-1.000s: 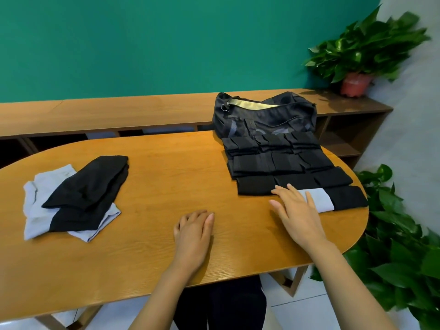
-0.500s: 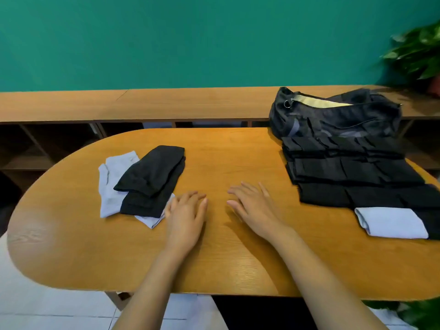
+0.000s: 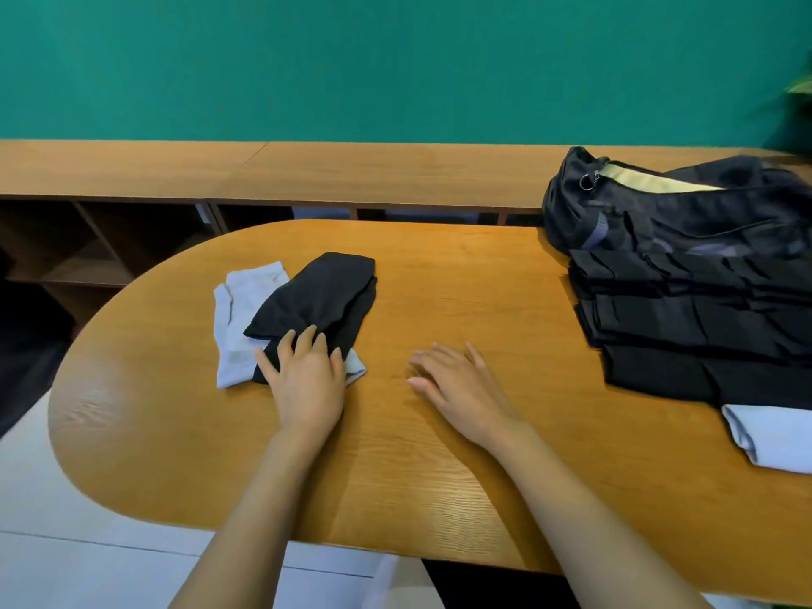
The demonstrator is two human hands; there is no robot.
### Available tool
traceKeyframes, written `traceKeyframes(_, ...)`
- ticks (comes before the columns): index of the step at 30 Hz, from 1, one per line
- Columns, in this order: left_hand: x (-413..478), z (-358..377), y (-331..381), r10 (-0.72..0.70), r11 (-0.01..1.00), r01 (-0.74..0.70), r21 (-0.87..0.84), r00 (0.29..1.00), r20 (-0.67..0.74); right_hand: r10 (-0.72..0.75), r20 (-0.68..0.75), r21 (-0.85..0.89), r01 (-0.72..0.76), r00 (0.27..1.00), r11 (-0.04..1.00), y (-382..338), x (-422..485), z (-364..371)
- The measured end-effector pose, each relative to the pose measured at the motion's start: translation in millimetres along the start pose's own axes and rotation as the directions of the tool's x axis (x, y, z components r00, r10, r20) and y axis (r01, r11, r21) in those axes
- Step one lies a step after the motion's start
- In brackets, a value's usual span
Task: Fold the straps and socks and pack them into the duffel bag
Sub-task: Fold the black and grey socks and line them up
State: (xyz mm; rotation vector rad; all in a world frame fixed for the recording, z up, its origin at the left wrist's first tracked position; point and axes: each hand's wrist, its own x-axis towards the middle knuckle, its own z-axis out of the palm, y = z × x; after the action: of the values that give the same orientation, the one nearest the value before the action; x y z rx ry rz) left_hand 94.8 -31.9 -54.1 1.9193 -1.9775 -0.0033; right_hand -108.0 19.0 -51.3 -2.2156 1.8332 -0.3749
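**A:** Quick, what changed?

**B:** The left hand (image 3: 307,371) has come off the bare wood and landed on the near end of the loose black knit sock (image 3: 320,296). That sock lies across the crumpled pale grey socks (image 3: 237,309) on the left of the oval wooden table (image 3: 439,274). The right hand (image 3: 461,380) has left the folded pale grey sock (image 3: 773,437) at the right edge. It's now mid-table, well apart from that sock.

**A:** Fingers?

**B:** Left: slightly spread, laid flat on the black fabric, no pinch showing. Right: spread and a bit blurred. Can't tell whether they touch the wood or hang just above it.

**A:** Meaning for the task?

**B:** My read is that one fold is finished and the next pickup is starting. The rows of folded black pieces (image 3: 685,327) lie right against the dark navy fabric duffel bag (image 3: 659,213) at the far right. The bag is unzipped with pale lining showing, but its inside isn't visible. The unfolded pile remains, so packing probably hasn't begun.

**A:** Logos, text?

**B:** Nothing readable. There's a tiny mark beside the metal ring (image 3: 586,181) on the bag's end, too small to make out.
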Motion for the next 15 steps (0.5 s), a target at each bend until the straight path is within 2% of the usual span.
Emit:
traceKeyframes(4, -5, -11, 30, 0.128, 0.980, -0.143, -0.137, 0.986, -0.111, 0.080, -0.088, -0.006, -0.081, 0.993, 0.997, 16, -8, -4)
traceKeyframes(7, -23, -20, 66, 0.229, 0.931, -0.224, -0.289, 0.973, -0.017, 0.179, -0.195, 0.068, -0.169, 0.964, 0.983, 33, -15, -5)
traceKeyframes(11, -45, -10, 88, 0.433, 0.802, -0.285, -0.524, 0.883, 0.183, 0.341, -0.222, 0.250, -0.284, 0.914, 0.925, 45, -21, -10)
traceKeyframes(13, -46, -5, 85, 0.462, 0.735, -0.287, -0.615, 0.875, 0.144, 0.349, -0.237, 0.232, -0.296, 0.907, 0.927, 48, -24, -11)
traceKeyframes(15, -40, -1, 75, 0.403, 0.759, -0.323, -0.565, 0.915, 0.020, 0.298, -0.227, 0.173, -0.263, 0.927, 0.949, 48, -26, -9)
